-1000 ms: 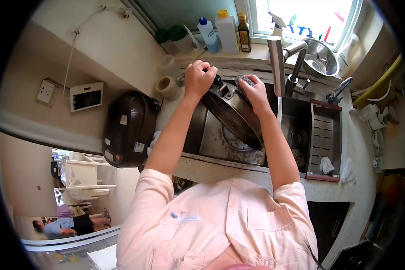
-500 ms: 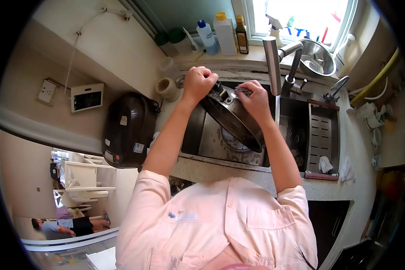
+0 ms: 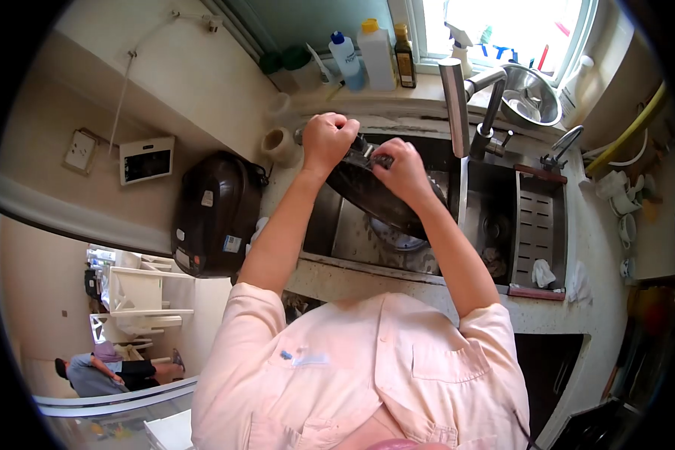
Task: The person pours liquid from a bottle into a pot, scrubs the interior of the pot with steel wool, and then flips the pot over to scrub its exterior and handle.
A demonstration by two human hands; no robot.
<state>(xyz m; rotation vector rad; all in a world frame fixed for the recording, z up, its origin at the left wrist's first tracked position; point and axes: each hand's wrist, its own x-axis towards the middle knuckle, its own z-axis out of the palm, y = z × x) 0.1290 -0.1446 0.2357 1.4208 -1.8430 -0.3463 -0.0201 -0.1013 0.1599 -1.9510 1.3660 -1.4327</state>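
Observation:
My left hand (image 3: 330,142) is closed around the handle of a dark frying pan (image 3: 364,191), which is held tilted over the left sink basin (image 3: 346,244). Pinched in my right hand (image 3: 403,171) is a small metallic scouring pad (image 3: 383,160), pressed against the pan near where the handle joins it. Part of the pan lies hidden behind my right hand and forearm. Below the pan, a round metal piece (image 3: 397,238) shows on the wet basin floor.
A faucet (image 3: 451,109) reaches over the sink's back edge. To the left stands a dark rice cooker (image 3: 216,214). Several bottles (image 3: 376,56) and a steel bowl (image 3: 529,97) line the windowsill. A slotted drain tray (image 3: 538,217) sits at the right. Another person (image 3: 101,373) is in the far room.
My right hand has moved left with the scouring pad, closer to the handle joint. The pan has turned in my left grip. The person in the far room has shifted posture.

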